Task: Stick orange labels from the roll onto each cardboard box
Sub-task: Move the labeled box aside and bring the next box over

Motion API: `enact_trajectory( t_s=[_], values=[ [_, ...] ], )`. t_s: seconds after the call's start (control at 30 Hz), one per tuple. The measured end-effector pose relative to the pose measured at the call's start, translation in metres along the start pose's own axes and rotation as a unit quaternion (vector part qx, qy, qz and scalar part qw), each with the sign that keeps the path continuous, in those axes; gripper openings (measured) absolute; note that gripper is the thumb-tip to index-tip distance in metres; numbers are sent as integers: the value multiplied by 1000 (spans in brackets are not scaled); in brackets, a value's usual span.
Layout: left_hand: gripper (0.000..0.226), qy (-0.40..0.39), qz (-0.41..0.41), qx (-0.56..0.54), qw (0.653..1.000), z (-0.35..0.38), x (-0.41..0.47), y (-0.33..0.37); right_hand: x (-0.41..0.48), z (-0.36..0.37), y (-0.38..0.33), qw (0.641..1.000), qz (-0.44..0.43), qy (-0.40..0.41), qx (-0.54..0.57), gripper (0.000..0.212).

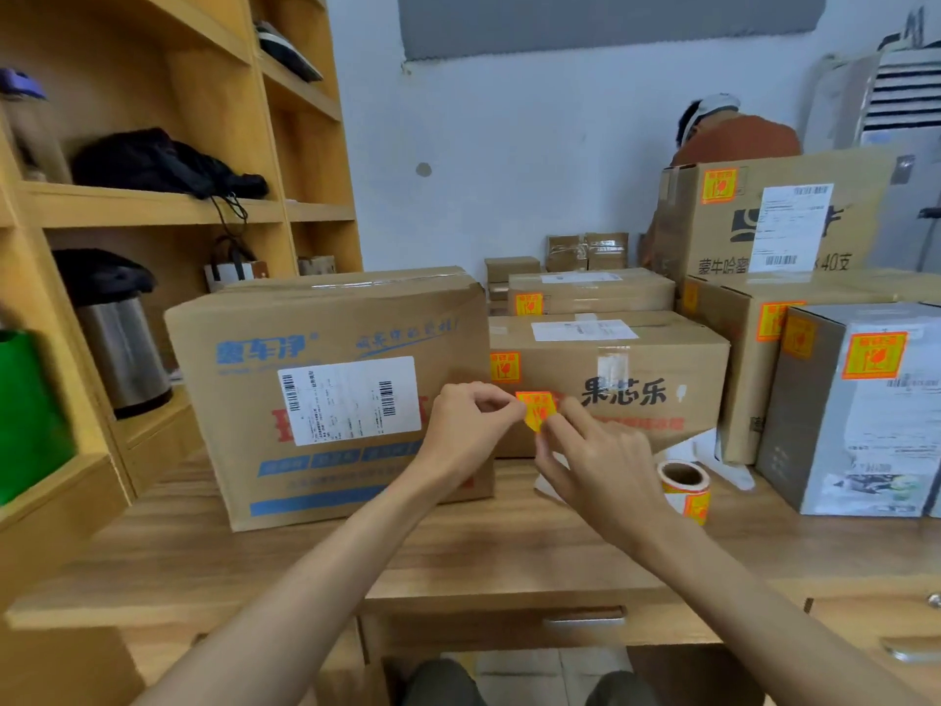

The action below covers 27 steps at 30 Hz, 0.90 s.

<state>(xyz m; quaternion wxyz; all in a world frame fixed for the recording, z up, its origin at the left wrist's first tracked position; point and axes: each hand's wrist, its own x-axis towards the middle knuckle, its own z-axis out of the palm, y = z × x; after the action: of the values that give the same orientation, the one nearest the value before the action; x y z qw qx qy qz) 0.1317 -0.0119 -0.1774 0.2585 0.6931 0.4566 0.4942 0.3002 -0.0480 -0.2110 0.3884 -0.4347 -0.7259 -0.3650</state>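
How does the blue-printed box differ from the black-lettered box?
The black-lettered box has an orange label on its front; the blue-printed box shows none. The blue-printed box carries its shipping slip on the front, the black-lettered box on top. The blue-printed box stands taller than the black-lettered box. Both are taped brown cardboard.

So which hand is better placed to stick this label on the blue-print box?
Left, likely: the left hand pinches the orange label by the blue-print box; the right hand is farther over.

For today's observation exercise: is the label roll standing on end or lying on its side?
Standing on end: the label roll rests on the desk, hollow core facing up.
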Motion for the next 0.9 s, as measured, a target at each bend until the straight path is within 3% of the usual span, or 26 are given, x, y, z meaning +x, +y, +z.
enact_trajectory(
  t_s=[0.07,0.13,0.27,0.33,0.43,0.7,0.9],
  values=[
    [12,0,3,5,1000,-19,-2,-4,6,2,-9,997,34,-15,69,25],
    [10,-15,14,7,1000,-39,-5,-7,13,4,-16,978,124,-18,164,29],
    [14,-22,18,27,999,-78,-12,-17,36,11,-27,882,291,-69,364,17],
    [16,-13,13,18,1000,-94,-15,-22,45,15,-37,828,306,-103,458,12],
    [14,8,23,16,1000,-115,-19,-28,55,25,-55,792,294,-127,520,9],
    [12,56,52,47,996,-165,-28,-34,94,42,-97,782,261,-132,550,12],
    [7,153,36,63,986,-210,-24,-36,136,57,-143,812,246,-122,515,12]
  ],
)
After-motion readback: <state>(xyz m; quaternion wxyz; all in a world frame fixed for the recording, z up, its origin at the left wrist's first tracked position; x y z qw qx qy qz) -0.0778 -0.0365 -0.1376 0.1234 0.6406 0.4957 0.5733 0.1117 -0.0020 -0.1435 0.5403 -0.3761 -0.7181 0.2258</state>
